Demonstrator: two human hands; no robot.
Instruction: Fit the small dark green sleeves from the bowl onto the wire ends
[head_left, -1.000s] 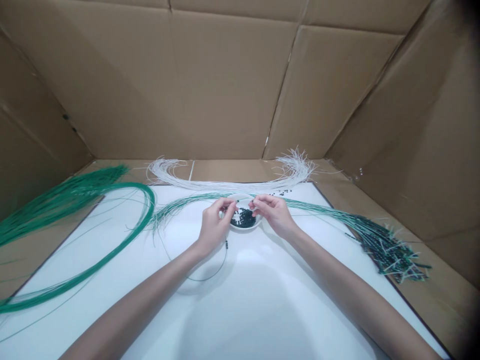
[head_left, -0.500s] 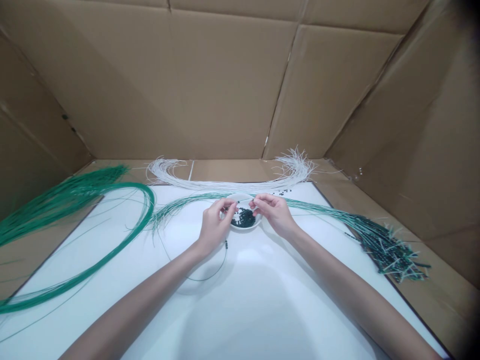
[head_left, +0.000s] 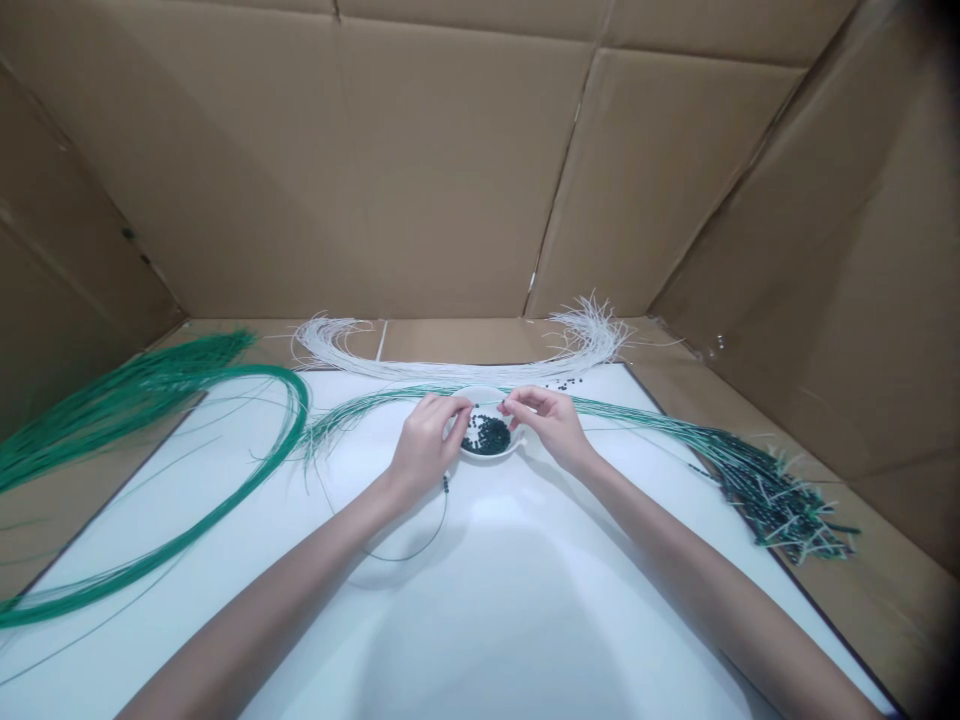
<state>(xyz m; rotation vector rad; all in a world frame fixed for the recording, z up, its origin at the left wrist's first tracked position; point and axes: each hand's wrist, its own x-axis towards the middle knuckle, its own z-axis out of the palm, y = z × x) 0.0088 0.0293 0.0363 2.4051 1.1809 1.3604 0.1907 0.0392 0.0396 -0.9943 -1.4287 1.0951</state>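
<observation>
My left hand point(head_left: 429, 435) is closed in a pinch at the left rim of a small white bowl point(head_left: 486, 458). A thin green cord point(head_left: 431, 545) loops out below that hand, and several small dark beads point(head_left: 446, 484) sit on it just under the palm. Another dark speck shows at the left fingertips. Across the bowl my right hand point(head_left: 551, 425) pinches what looks like a single dark bead point(head_left: 505, 403). Loose dark beads point(head_left: 491, 436) lie heaped in the bowl, beneath both sets of fingers. A small gap separates the two hands.
Behind the bowl runs a bundle of green cords point(head_left: 637, 412), ending at right in beaded ends point(head_left: 784, 500). White cords point(head_left: 450, 368) lie farther back. A large green coil point(head_left: 292, 440) covers the left side. Stray beads point(head_left: 564, 384) dot the white table point(head_left: 495, 620). Cardboard walls point(head_left: 450, 170) enclose it.
My left hand has shifted slightly left, its fingers straighter, and the cord loop with its beads has moved left with it. My right hand is nearly still.
</observation>
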